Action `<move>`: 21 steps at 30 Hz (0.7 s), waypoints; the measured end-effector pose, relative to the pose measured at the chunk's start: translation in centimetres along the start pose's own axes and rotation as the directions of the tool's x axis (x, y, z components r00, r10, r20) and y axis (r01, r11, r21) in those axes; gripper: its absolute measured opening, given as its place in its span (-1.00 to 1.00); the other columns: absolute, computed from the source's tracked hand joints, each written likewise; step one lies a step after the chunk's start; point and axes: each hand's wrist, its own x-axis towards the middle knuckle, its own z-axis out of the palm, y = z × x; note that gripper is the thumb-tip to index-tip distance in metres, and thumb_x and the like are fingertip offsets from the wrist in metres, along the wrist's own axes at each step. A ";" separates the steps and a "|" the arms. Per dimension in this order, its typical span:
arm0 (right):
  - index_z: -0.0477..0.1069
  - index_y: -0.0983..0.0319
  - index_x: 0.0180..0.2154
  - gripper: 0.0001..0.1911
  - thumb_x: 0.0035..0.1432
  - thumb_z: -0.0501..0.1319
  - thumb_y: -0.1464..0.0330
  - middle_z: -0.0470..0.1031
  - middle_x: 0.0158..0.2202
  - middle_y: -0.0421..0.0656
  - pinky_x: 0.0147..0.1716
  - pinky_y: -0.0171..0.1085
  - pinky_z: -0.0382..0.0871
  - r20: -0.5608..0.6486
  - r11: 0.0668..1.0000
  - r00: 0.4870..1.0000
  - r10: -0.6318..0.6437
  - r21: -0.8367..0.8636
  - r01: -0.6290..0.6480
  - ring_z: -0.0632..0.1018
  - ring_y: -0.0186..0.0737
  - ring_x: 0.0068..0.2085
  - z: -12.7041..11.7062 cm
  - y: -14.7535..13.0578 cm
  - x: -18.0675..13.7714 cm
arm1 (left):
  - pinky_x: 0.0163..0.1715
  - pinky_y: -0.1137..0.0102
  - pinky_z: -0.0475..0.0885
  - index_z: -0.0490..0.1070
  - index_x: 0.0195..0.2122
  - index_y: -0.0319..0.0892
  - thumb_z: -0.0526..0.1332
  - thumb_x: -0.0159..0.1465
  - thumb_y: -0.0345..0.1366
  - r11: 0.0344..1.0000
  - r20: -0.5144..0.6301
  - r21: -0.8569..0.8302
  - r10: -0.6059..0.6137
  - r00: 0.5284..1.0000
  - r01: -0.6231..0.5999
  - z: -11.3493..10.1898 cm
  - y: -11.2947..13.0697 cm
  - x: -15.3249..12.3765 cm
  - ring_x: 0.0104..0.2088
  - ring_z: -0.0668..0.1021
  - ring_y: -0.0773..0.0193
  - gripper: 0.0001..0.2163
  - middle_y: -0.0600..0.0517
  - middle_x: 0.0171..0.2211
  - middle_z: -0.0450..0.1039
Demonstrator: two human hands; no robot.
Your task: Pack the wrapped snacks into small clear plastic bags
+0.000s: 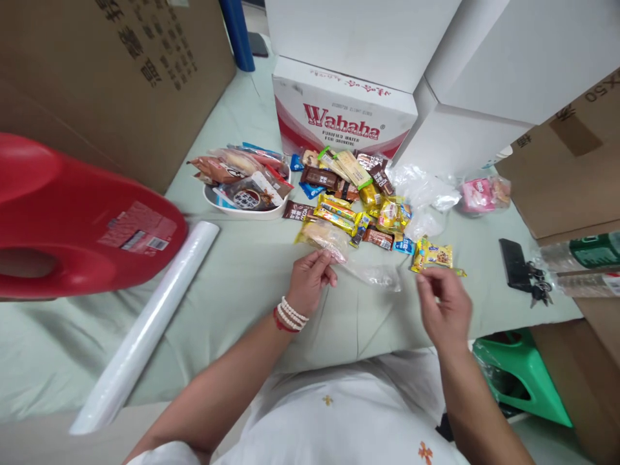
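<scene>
My left hand [314, 274], with beads on its wrist, is closed in a pinch on the near edge of a clear-wrapped bread packet [323, 237]. My right hand [445, 307] is closed too, with thumb and finger at the lower edge of a yellow cookie packet [436, 254]. Between the hands a flat, clear plastic wrapper [375, 275] lies on the cloth. Just beyond them is a loose pile of wrapped snacks, including a brown cocoa bar [320, 177] and a pale green-edged bar [353, 168].
A white bowl [237, 210] full of packets stands left of the pile. Crumpled clear bags [426, 187] and a pink packet [477, 195] lie right. A Wahaha carton [346, 116] stands behind. A white film roll [150, 323] and red jug [87, 213] are left; keys [538, 284] lie right.
</scene>
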 end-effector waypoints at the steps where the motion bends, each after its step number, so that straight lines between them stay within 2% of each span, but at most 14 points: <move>1: 0.53 0.11 -0.16 -0.84 0.34 0.25 0.20 0.51 -0.25 -0.11 -0.24 -0.18 0.34 0.094 0.996 0.993 -0.072 0.054 0.067 0.47 -0.13 -0.28 1.1 -0.7 0.5 | -0.69 0.46 0.08 0.48 -0.47 -0.20 0.47 0.04 0.13 1.000 0.027 0.021 -0.005 1.000 0.005 0.1 -0.1 -0.2 -0.71 0.39 0.43 -0.55 0.05 -0.59 0.49; 4: 0.56 0.10 -0.14 -0.84 0.26 0.33 0.22 0.55 -0.21 -0.09 -0.24 -0.17 0.33 0.336 0.971 0.921 -0.198 0.194 0.138 0.50 -0.08 -0.22 5.4 -2.3 1.8 | -0.69 0.46 0.10 0.50 -0.47 -0.19 0.45 0.04 0.20 0.998 0.076 0.059 0.000 0.997 -0.004 0.1 -0.2 -0.5 -0.73 0.39 0.39 -0.51 0.09 -0.69 0.41; 6: 0.57 0.11 -0.18 -0.87 0.27 0.31 0.24 0.56 -0.25 -0.11 -0.24 -0.18 0.32 0.384 0.965 0.905 -0.182 0.244 0.091 0.50 -0.10 -0.23 7.8 -2.6 2.2 | -0.68 0.45 0.12 0.50 -0.46 -0.20 0.45 0.04 0.21 0.998 0.076 0.062 0.015 0.997 -0.020 0.1 -0.1 -0.5 -0.72 0.41 0.39 -0.50 0.06 -0.64 0.46; 8: 0.56 0.12 -0.25 -0.86 0.30 0.27 0.23 0.53 -0.33 -0.15 -0.28 -0.21 0.30 0.394 0.954 0.912 -0.113 0.299 -0.011 0.48 -0.16 -0.31 8.9 -2.4 2.3 | -0.69 0.45 0.12 0.51 -0.44 -0.20 0.45 0.06 0.20 0.998 0.063 0.055 0.024 0.998 -0.027 0.0 -0.1 -0.4 -0.71 0.42 0.40 -0.51 0.01 -0.54 0.55; 10: 0.53 0.14 -0.30 -0.81 0.29 0.28 0.17 0.48 -0.41 -0.20 -0.36 -0.25 0.25 0.409 0.914 0.912 -0.011 0.374 -0.157 0.40 -0.23 -0.40 9.0 -1.9 2.2 | -0.69 0.44 0.11 0.50 -0.43 -0.21 0.44 0.07 0.18 0.999 0.054 0.039 0.016 0.998 -0.018 -0.1 -0.2 -0.2 -0.70 0.42 0.41 -0.52 -0.02 -0.47 0.59; 13: 0.49 0.15 -0.34 -0.73 0.19 0.37 0.09 0.38 -0.48 -0.26 -0.45 -0.29 0.15 0.438 0.800 0.888 0.138 0.479 -0.360 0.30 -0.30 -0.47 8.3 -1.2 2.3 | -0.68 0.43 0.08 0.49 -0.42 -0.20 0.43 0.10 0.13 1.000 0.040 0.007 -0.004 0.999 0.004 -0.2 -0.5 0.3 -0.70 0.40 0.42 -0.56 -0.03 -0.47 0.59; 17: 0.46 0.15 -0.36 -0.69 0.08 0.46 0.10 0.42 -0.40 -0.24 -0.41 -0.33 0.24 0.402 0.653 0.879 0.257 0.599 -0.464 0.34 -0.31 -0.41 6.9 -0.8 2.7 | -0.56 0.47 0.25 0.49 -0.45 -0.18 0.46 0.08 -0.01 0.997 -0.033 -0.069 0.039 0.999 -0.041 -0.5 -0.7 0.9 -0.54 0.47 0.40 -0.67 0.04 -0.49 0.53; 19: 0.44 0.14 -0.36 -0.66 0.02 0.49 0.10 0.48 -0.29 -0.21 -0.38 -0.32 0.34 0.448 0.544 0.842 0.301 0.644 -0.538 0.42 -0.27 -0.34 6.1 -0.7 2.6 | -0.42 0.47 0.38 0.50 -0.42 -0.16 0.48 0.08 -0.05 0.992 -0.075 -0.108 0.053 0.996 -0.061 -0.7 -0.6 0.9 -0.41 0.51 0.37 -0.70 0.05 -0.42 0.53; 21: 0.43 0.13 -0.34 -0.63 -0.02 0.51 0.10 0.51 -0.27 -0.19 -0.41 -0.29 0.40 0.565 0.416 0.753 0.337 0.628 -0.658 0.45 -0.24 -0.35 5.5 -0.5 2.2 | -0.29 0.44 0.47 0.48 -0.38 -0.14 0.49 0.08 -0.04 0.984 -0.076 -0.174 0.029 0.997 -0.042 -0.8 -0.4 0.6 -0.29 0.54 0.33 -0.68 0.05 -0.32 0.53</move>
